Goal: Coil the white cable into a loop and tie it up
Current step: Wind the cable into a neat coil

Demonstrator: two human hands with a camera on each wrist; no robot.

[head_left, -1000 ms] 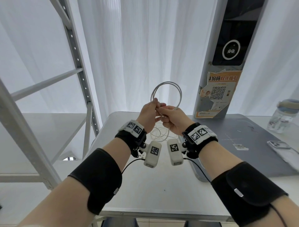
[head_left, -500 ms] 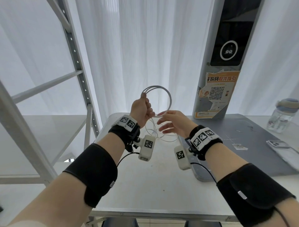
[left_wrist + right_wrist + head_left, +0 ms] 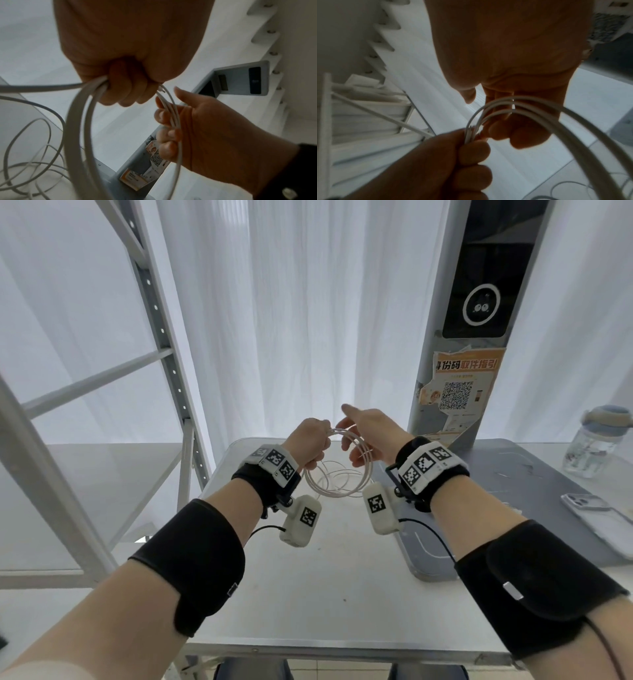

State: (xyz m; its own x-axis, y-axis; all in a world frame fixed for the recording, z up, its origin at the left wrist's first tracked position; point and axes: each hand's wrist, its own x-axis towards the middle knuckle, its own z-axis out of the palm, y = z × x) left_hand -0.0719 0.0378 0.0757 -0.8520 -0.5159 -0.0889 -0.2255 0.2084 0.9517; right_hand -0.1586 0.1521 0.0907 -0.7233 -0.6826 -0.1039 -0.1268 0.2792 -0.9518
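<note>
The white cable [image 3: 368, 470] is wound into a loop of several turns that hangs below my hands, above the table. My left hand [image 3: 310, 440] grips the bunched strands in a fist at the loop's top left. My right hand [image 3: 373, 433] is right beside it, index finger stretched out, the other fingers curled round the strands. The left wrist view shows the fist [image 3: 130, 54], the right hand [image 3: 214, 128] hooked on the strands and the cable [image 3: 80, 121]. In the right wrist view the cable [image 3: 539, 108] crosses my right fingers [image 3: 522, 128]. Loose cable [image 3: 337, 472] lies on the table.
The white table [image 3: 325, 577] is in front of me. A grey kiosk column [image 3: 472, 337] rises from a grey base plate [image 3: 548, 508] on the right. A water bottle [image 3: 596, 440] and a phone [image 3: 599, 518] lie far right. A metal shelf frame [image 3: 164, 337] stands left.
The loop stood above my hands before and now hangs below them. My right hand let go and drew apart, then came back and hooked its fingers round the strands.
</note>
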